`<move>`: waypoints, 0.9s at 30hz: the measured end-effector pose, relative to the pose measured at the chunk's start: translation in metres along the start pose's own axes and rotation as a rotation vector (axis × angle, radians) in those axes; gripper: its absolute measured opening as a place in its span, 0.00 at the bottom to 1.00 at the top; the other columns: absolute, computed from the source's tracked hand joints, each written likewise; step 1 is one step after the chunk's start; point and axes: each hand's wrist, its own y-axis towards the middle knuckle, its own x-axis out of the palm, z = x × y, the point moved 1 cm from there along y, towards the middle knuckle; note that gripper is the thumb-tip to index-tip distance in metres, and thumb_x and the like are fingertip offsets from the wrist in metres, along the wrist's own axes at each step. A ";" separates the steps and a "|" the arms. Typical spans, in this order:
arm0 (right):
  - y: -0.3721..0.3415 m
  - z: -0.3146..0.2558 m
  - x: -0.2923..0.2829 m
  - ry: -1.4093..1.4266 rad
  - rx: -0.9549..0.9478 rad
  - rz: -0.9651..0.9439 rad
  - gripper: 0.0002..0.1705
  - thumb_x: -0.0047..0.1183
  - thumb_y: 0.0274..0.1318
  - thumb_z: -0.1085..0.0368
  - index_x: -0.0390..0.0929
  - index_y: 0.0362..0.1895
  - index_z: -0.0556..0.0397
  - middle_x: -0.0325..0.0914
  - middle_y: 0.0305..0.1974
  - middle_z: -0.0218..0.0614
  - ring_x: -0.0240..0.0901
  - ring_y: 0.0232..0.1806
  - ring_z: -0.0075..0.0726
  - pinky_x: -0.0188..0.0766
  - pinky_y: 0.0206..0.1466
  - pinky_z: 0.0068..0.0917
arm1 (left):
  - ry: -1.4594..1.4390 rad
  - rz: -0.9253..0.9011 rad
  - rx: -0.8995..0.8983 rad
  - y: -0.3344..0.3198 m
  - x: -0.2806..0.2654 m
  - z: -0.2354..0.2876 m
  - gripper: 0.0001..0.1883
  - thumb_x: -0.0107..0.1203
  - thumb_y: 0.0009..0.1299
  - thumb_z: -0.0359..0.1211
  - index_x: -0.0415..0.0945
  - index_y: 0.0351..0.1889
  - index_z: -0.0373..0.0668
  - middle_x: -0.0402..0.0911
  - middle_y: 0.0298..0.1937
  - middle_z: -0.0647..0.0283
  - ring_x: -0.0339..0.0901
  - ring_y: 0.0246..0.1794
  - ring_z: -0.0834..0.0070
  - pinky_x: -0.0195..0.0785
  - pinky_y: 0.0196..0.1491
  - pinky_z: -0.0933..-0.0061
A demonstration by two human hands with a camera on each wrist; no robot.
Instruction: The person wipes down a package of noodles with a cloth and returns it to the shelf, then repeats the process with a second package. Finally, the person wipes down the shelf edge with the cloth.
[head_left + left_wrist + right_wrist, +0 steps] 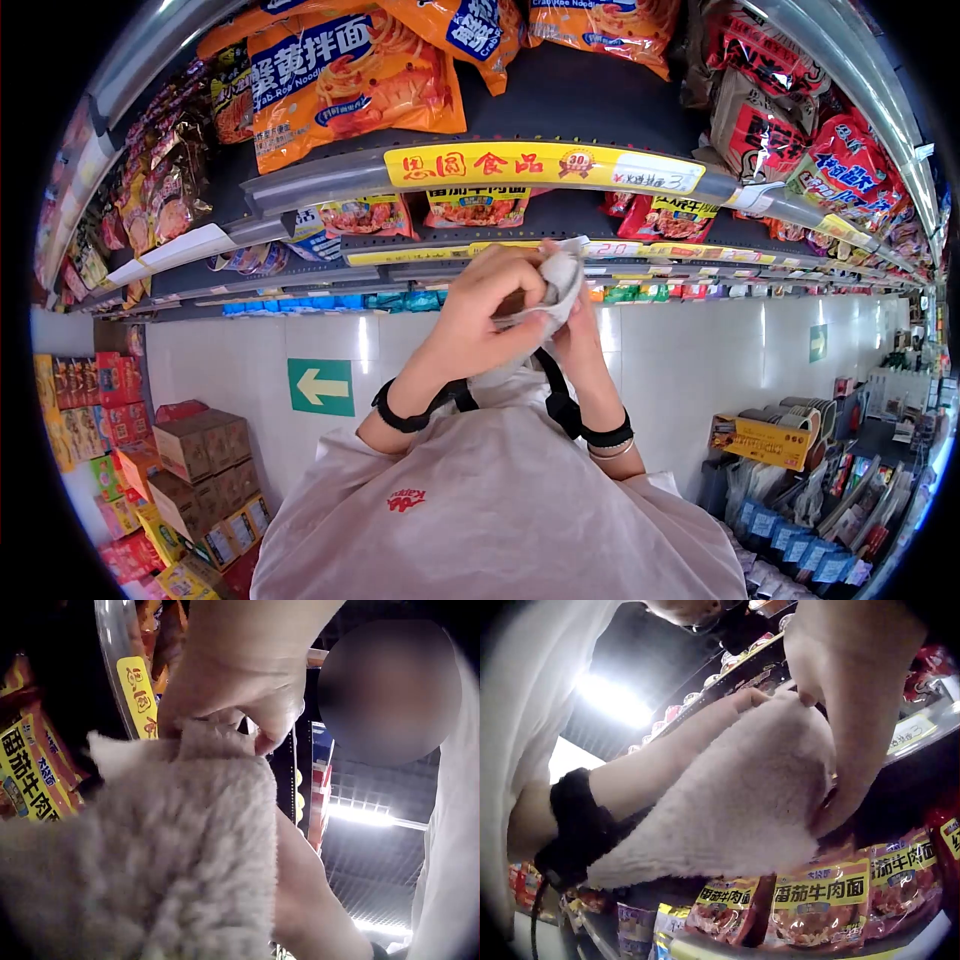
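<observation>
A pale grey, fluffy cloth [562, 272] is bunched between both hands in front of the chest, close to the shelf edge. My left hand [497, 305] has its fingers curled and grips one side of it. On the other side, my right hand [577, 335] pinches the cloth, its fingers partly hidden behind the folds. In the left wrist view the cloth [172, 840] hangs down in front, its top edge gathered under the left hand's fingers. The right wrist view shows the cloth [735, 787] draped to a wide corner below the fingers.
Orange noodle packets [350, 85] lie on the upper shelf, behind a yellow label strip [480, 165]. Noodle bags [478, 207] stand on the shelf below. Cardboard boxes [205, 460] are stacked at left. Goods racks [800, 500] stand at right on the tiled floor.
</observation>
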 end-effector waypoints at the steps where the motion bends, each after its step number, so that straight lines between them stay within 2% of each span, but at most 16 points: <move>1: -0.003 0.008 -0.003 0.071 0.172 0.014 0.26 0.32 0.56 0.58 0.50 0.55 0.61 0.55 0.52 0.38 0.53 0.54 0.30 0.47 0.56 0.25 | 0.038 0.010 -0.026 0.003 0.003 0.002 0.09 0.55 0.46 0.28 0.64 0.21 0.42 0.70 0.36 0.60 0.64 0.36 0.64 0.56 0.41 0.71; 2: -0.006 0.013 -0.004 0.142 0.342 0.025 0.25 0.30 0.57 0.58 0.50 0.55 0.60 0.55 0.52 0.37 0.52 0.53 0.28 0.48 0.56 0.24 | 0.039 0.009 -0.029 0.005 0.002 0.000 0.09 0.55 0.46 0.28 0.64 0.21 0.42 0.70 0.36 0.60 0.64 0.36 0.64 0.56 0.41 0.71; 3: -0.006 0.016 -0.002 0.114 0.280 0.063 0.22 0.30 0.57 0.60 0.54 0.54 0.56 0.62 0.48 0.35 0.59 0.50 0.27 0.58 0.51 0.25 | 0.165 0.041 0.074 0.008 -0.001 -0.002 0.09 0.55 0.46 0.27 0.65 0.22 0.42 0.70 0.36 0.59 0.64 0.36 0.64 0.56 0.40 0.71; 4: -0.006 0.013 -0.002 0.116 0.278 0.058 0.22 0.30 0.57 0.60 0.54 0.54 0.56 0.62 0.48 0.35 0.59 0.50 0.27 0.58 0.51 0.25 | 0.294 0.074 0.179 0.010 -0.003 -0.002 0.09 0.55 0.46 0.27 0.66 0.23 0.41 0.70 0.36 0.59 0.65 0.36 0.64 0.56 0.40 0.70; 5: -0.005 0.007 -0.001 0.096 0.297 0.100 0.21 0.29 0.57 0.61 0.55 0.53 0.56 0.64 0.46 0.36 0.61 0.48 0.28 0.59 0.49 0.25 | 0.346 0.099 0.196 0.012 -0.010 0.003 0.09 0.55 0.46 0.27 0.68 0.25 0.41 0.71 0.39 0.60 0.65 0.39 0.64 0.56 0.42 0.69; 6: -0.004 0.003 0.000 0.078 0.316 0.142 0.20 0.29 0.57 0.62 0.57 0.52 0.56 0.65 0.45 0.36 0.64 0.46 0.28 0.61 0.48 0.24 | 0.354 0.100 0.194 0.011 -0.015 0.001 0.09 0.55 0.46 0.27 0.68 0.25 0.41 0.71 0.39 0.60 0.65 0.39 0.64 0.56 0.42 0.69; 8: -0.007 0.000 -0.003 0.037 0.273 0.204 0.18 0.30 0.56 0.66 0.59 0.51 0.57 0.67 0.43 0.37 0.67 0.43 0.30 0.65 0.45 0.25 | 0.473 0.345 0.196 0.009 -0.028 -0.004 0.10 0.56 0.46 0.27 0.70 0.27 0.41 0.71 0.41 0.60 0.65 0.40 0.65 0.55 0.45 0.68; 10: -0.012 -0.001 -0.011 0.061 0.260 0.225 0.18 0.31 0.56 0.68 0.59 0.51 0.58 0.68 0.43 0.38 0.67 0.43 0.32 0.65 0.46 0.27 | 0.747 0.510 0.177 0.004 -0.044 -0.015 0.13 0.56 0.47 0.28 0.70 0.31 0.41 0.70 0.43 0.61 0.64 0.44 0.65 0.53 0.48 0.67; 11: -0.013 -0.006 -0.013 0.044 0.273 0.229 0.18 0.30 0.56 0.66 0.58 0.51 0.58 0.67 0.45 0.41 0.66 0.44 0.35 0.65 0.47 0.30 | 0.751 0.509 0.174 0.004 -0.052 -0.017 0.13 0.56 0.47 0.28 0.70 0.31 0.41 0.70 0.43 0.61 0.64 0.44 0.65 0.53 0.48 0.67; 13: -0.013 -0.006 -0.020 0.086 0.234 0.218 0.19 0.30 0.57 0.65 0.58 0.52 0.58 0.66 0.46 0.43 0.66 0.45 0.36 0.65 0.47 0.31 | 1.033 0.658 0.083 0.003 -0.068 -0.022 0.17 0.58 0.48 0.29 0.70 0.38 0.43 0.67 0.46 0.61 0.61 0.48 0.64 0.51 0.50 0.66; 15: -0.015 -0.005 -0.027 0.112 0.195 0.244 0.20 0.27 0.58 0.63 0.56 0.53 0.58 0.63 0.49 0.46 0.64 0.48 0.40 0.64 0.48 0.34 | 1.101 0.640 0.086 0.000 -0.079 -0.029 0.19 0.58 0.48 0.29 0.69 0.40 0.44 0.66 0.47 0.62 0.60 0.50 0.63 0.50 0.51 0.65; 20: -0.008 -0.009 -0.022 0.130 0.193 0.336 0.19 0.27 0.58 0.63 0.57 0.52 0.57 0.65 0.47 0.46 0.65 0.47 0.39 0.65 0.47 0.32 | 1.166 0.631 0.105 -0.003 -0.082 -0.040 0.21 0.59 0.48 0.30 0.69 0.41 0.45 0.66 0.44 0.63 0.59 0.50 0.62 0.50 0.51 0.64; 23: -0.004 -0.011 -0.019 -0.046 0.120 0.289 0.17 0.32 0.56 0.68 0.60 0.50 0.58 0.67 0.44 0.40 0.65 0.45 0.34 0.65 0.47 0.29 | 1.160 0.629 0.086 -0.002 -0.084 -0.040 0.20 0.60 0.47 0.30 0.69 0.40 0.46 0.66 0.43 0.62 0.60 0.47 0.63 0.51 0.49 0.64; 24: 0.000 -0.014 -0.016 -0.127 0.116 0.284 0.14 0.37 0.53 0.69 0.63 0.45 0.59 0.69 0.38 0.33 0.64 0.37 0.20 0.62 0.38 0.17 | 1.155 0.627 0.082 -0.001 -0.085 -0.037 0.20 0.60 0.47 0.30 0.69 0.40 0.46 0.66 0.43 0.62 0.60 0.47 0.63 0.51 0.49 0.64; 26: 0.009 -0.015 -0.011 -0.414 -0.039 0.236 0.12 0.43 0.49 0.72 0.65 0.41 0.57 0.68 0.35 0.32 0.63 0.32 0.19 0.61 0.35 0.15 | 1.143 0.601 0.044 0.001 -0.086 -0.032 0.19 0.60 0.46 0.30 0.68 0.37 0.46 0.66 0.41 0.61 0.60 0.45 0.64 0.51 0.47 0.65; 27: 0.013 -0.016 -0.005 -0.417 -0.037 0.238 0.12 0.43 0.49 0.72 0.65 0.41 0.57 0.68 0.35 0.32 0.63 0.32 0.19 0.61 0.35 0.15 | 1.139 0.600 0.043 0.001 -0.086 -0.032 0.19 0.60 0.46 0.30 0.68 0.37 0.46 0.66 0.41 0.61 0.60 0.45 0.64 0.51 0.47 0.65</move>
